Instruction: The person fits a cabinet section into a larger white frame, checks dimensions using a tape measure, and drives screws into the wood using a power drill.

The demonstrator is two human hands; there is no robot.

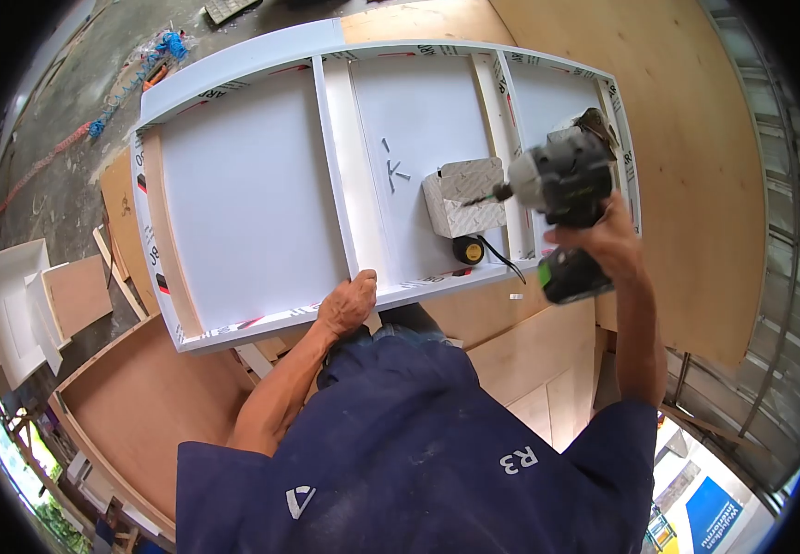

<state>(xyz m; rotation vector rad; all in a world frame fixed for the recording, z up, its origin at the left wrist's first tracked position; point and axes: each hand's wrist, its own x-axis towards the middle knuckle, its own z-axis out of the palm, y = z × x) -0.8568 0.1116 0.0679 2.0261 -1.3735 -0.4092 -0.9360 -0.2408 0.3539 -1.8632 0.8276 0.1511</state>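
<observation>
right grip (pixel 610 235) clamped round drill (pixel 577 175), chuck (pixel 503 191) leftward | left grip (pixel 349 303) clamped on frame (pixel 336 175)

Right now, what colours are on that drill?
The drill is black and grey with a green patch, in the head view.

Out on the left stretched a stained grey concrete floor (pixel 67 92), with a white open box-shaped cabinet (pixel 14 305) and, nearer, a brown open-topped wooden carcass (pixel 164 392)! To the right rose a ribbed grey metal wall (pixel 785 175); daylight blazed lower left beside green leaves (pixel 54 514), a blue printed banner (pixel 712 517) lower right.
</observation>
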